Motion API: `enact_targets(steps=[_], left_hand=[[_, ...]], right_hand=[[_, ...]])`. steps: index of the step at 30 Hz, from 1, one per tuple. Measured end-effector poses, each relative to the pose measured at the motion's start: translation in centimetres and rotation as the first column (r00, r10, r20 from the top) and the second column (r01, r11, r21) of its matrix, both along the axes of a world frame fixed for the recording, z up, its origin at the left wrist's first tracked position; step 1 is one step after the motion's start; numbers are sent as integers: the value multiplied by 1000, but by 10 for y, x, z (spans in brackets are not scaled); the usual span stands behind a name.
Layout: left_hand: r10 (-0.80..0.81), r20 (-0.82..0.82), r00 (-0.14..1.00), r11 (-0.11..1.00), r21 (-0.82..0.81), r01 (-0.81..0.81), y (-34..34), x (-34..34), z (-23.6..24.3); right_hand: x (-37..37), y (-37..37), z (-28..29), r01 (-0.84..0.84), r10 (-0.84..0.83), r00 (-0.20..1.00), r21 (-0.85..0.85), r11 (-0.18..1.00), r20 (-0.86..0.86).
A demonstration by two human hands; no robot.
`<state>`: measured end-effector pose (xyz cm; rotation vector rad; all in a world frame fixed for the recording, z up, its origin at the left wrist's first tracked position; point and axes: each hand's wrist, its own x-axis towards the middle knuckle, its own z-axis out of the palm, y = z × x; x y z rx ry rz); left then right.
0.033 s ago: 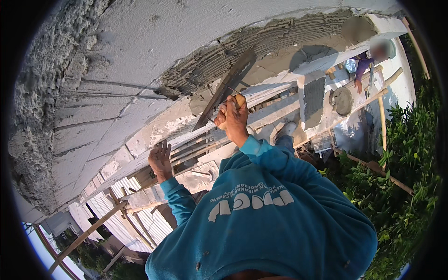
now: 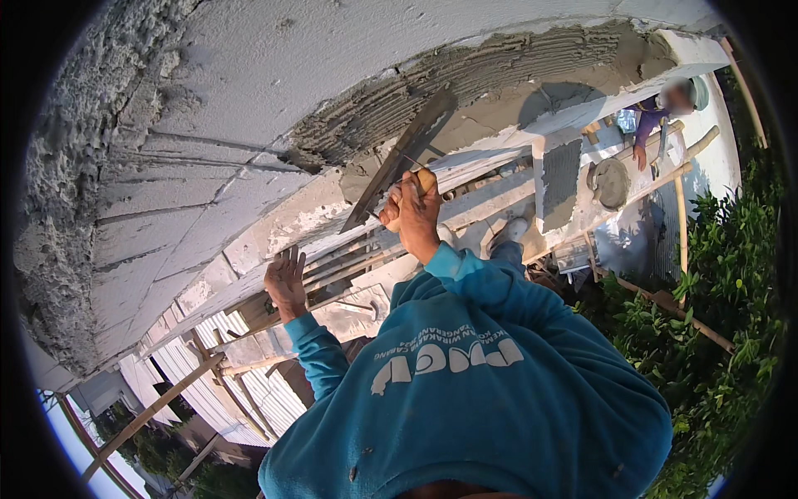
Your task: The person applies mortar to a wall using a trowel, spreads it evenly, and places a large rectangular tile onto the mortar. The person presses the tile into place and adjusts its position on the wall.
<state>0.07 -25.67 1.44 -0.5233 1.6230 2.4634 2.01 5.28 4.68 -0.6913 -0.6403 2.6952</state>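
Observation:
My right hand (image 2: pixel 414 212) is closed round the pale wooden handle of a long plastering trowel (image 2: pixel 413 137). Its dark, straight blade slants across the wall's edge, its far end beside grey wet mortar (image 2: pixel 474 71) that carries comb-like ridges. Smoother mortar lies between the ridges and the edge. Lower and to the left, my left hand (image 2: pixel 287 281) is held beside the edge of the white wall (image 2: pixel 224 91). Its fingers are stretched out, with nothing in them; whether they touch the wall I cannot tell.
A mortar-coated board (image 2: pixel 560 185) and a round container of mortar (image 2: pixel 609 181) stand to the right on scaffold planks. Another person's hand (image 2: pixel 639 156) is beyond them. Bamboo poles (image 2: pixel 154 412) cross the lower left; leafy bushes (image 2: pixel 715 274) fill the right side.

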Motion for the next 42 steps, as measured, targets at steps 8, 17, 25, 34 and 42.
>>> enact_targets(steps=[8, 17, 25, 34, 42], left_hand=[[57, -7, 998, 994, 97, -56, 3, 5, -2], [92, 39, 995, 990, 105, -95, 7, 6, -7], [63, 11, 998, 993, 103, -63, -3, 13, -11], [-37, -2, 999, 986, 164, 36, -39, 24, -49], [86, 144, 986, 843, 516, -149, -49, 21, -64]], right_hand=[[-6, -13, 27, -28, 29, 1000, -120, 992, 11], [-11, -77, 26, -74, 62, 995, -158, 985, -81], [8, -126, 24, -238, 226, 969, -142, 961, -95], [-5, -184, 14, -324, 225, 936, -415, 850, -270], [-1, -196, 50, -427, 403, 904, -352, 833, -143]])
